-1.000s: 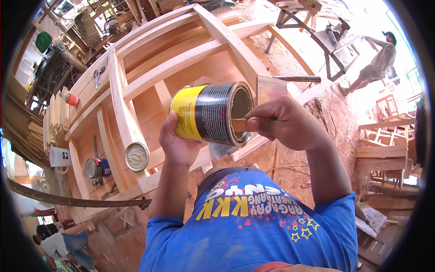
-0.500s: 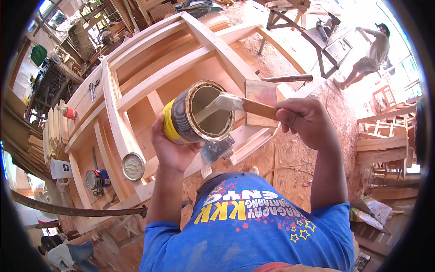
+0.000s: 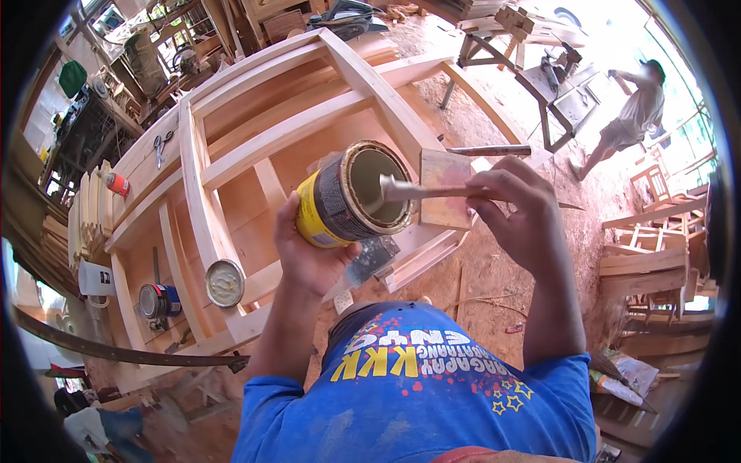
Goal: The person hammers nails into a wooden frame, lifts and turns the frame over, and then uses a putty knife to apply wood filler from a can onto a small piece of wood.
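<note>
A yellow and black can (image 3: 333, 202) is tilted with its open mouth toward the right, and my left hand (image 3: 312, 258) is wrapped round its lower side. Pale paste coats the inside. My right hand (image 3: 521, 204) pinches a thin wooden stick (image 3: 440, 191), whose paste-covered tip is at the can's mouth. Behind the stick is a square wooden block (image 3: 445, 189) at the corner of a pale wooden frame (image 3: 270, 137). A flat metal blade (image 3: 370, 261) shows below the can. The paste-smeared round lid (image 3: 225, 283) rests on the frame.
Scissors (image 3: 161, 148), an orange-red can (image 3: 116, 184), a white mug (image 3: 96, 279) and a blue can (image 3: 160, 301) are at the left. One person (image 3: 634, 112) stands at a far bench; another (image 3: 100, 424) is at lower left. Wooden chair parts (image 3: 648, 262) stand at right.
The can and my left hand have moved slightly right. The stick has turned edge-on and its tip has drawn back from inside the can. My right hand's grip has shifted.
</note>
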Available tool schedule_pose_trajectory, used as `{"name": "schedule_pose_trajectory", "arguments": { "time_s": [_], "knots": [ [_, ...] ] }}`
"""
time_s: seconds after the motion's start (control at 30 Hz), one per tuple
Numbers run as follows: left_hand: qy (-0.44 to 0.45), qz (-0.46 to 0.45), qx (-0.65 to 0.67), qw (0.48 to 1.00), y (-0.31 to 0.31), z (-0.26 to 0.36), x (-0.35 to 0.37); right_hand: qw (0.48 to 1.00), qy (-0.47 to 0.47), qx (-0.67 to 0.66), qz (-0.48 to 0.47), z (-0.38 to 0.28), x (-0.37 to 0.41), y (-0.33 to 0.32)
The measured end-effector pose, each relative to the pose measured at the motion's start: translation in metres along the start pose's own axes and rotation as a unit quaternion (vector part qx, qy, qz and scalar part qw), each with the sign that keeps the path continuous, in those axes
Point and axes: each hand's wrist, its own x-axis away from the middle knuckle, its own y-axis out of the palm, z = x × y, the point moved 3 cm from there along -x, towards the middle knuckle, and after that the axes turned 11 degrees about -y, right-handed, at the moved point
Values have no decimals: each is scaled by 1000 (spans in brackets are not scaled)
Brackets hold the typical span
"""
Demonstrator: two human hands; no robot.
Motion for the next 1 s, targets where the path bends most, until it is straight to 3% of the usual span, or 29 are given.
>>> {"name": "schedule_pose_trajectory", "arguments": {
  "time_s": [0.17,0.37,0.47,0.57,0.7,0.77,0.87,1.0],
  "knots": [
    [-4,17,-17,1000,-5,-4,-1,990,-49,87,97,-2,6,20],
    [-11,21,-18,1000,-2,-8,-5,977,-49,73,195,4,16,28],
    [-15,13,-5,1000,-5,-9,-7,984,-40,16,171,9,20,28],
    [-24,-1,1,1000,-5,-10,-11,982,58,-91,155,6,25,30],
    [-26,-17,2,1000,-5,-14,-14,987,114,-102,53,-4,21,19],
    [-25,-16,3,1000,-5,-14,-16,972,187,-138,-28,-5,21,15],
    [-23,-1,4,1000,-2,-15,-16,965,164,-195,-55,7,28,24],
    [-27,-1,11,1000,-2,-16,-18,908,259,-301,-130,11,25,23]
  ]
}}
